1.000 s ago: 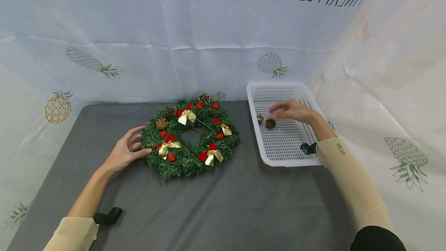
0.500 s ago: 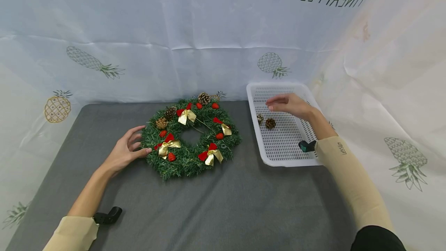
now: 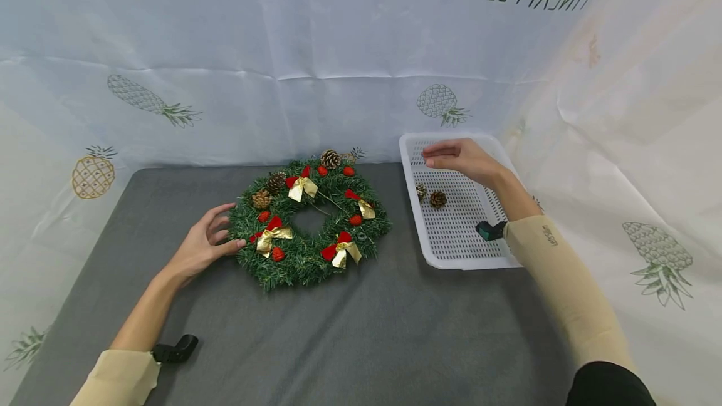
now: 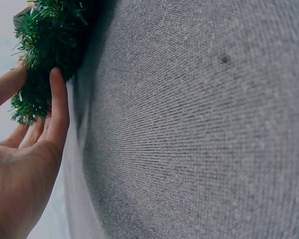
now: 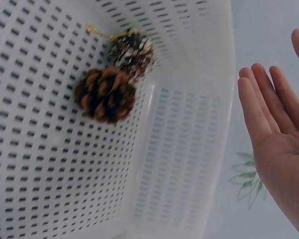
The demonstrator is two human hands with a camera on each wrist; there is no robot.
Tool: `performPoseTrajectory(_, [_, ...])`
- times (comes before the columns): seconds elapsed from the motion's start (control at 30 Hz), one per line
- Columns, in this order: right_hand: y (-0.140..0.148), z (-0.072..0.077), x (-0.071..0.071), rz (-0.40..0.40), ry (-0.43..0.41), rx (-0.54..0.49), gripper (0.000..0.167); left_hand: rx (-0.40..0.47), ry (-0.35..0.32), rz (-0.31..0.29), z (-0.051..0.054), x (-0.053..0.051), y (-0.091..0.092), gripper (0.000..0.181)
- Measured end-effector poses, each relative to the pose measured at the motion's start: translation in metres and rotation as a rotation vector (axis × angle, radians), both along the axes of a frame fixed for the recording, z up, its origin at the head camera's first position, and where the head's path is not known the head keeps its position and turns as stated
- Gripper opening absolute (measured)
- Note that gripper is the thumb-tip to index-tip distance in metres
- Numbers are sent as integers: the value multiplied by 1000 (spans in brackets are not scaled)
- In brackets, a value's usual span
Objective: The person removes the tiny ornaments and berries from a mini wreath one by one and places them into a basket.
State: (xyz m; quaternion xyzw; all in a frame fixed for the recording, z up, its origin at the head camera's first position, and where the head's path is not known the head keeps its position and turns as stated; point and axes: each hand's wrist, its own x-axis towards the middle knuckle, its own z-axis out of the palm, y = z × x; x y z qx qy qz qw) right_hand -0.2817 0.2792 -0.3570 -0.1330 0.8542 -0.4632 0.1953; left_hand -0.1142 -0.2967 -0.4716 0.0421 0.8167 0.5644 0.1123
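A green wreath (image 3: 304, 268) lies on the grey cloth, decorated with gold-and-red bows (image 3: 274, 237), red berry-like ornaments and pine cones (image 3: 276, 183). My left hand (image 3: 198, 246) holds its left edge; in the left wrist view the thumb and fingers (image 4: 60, 107) stand on either side of the green needles. Over the back part of a white plastic basket (image 3: 417, 230) hovers my right hand (image 3: 464, 160), its fingers straight and holding nothing. Below it in the basket sit a brown pine cone (image 3: 437, 199) and a white-tipped pine cone (image 5: 132, 52) with a gold string.
The grey cloth (image 3: 361, 337) covers the table around the wreath and the basket. Behind the table hangs a pale curtain (image 3: 338, 36) with pineapple prints. On each wrist sits a dark camera, the left one (image 3: 175, 349) and the right one (image 3: 489, 230).
My right hand has moved up and to the left over the basket, towards its back edge. The left hand, the wreath and the pine cones have stayed in place.
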Motion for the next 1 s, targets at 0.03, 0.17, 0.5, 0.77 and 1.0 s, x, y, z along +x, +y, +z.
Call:
performPoseTrajectory(0.03, [-3, 1, 0, 2, 1, -5, 51, -2, 0, 2, 0, 0, 0, 96])
performPoseTrajectory(0.17, [-13, 6, -1, 5, 0, -36, 50, -7, 0, 2, -1, 0, 1, 96])
performPoseTrajectory(0.5, [-40, 14, -7, 48, 20, -81, 51, -14, 4, -4, 1, 2, -1, 95])
performPoseTrajectory(0.77, [-64, 22, -11, 79, 21, -95, 49, -19, 6, -6, 1, 3, -2, 95])
performPoseTrajectory(1.0, [-89, 22, -17, 101, 26, -107, 48, -12, 3, 0, 0, 2, -1, 96])
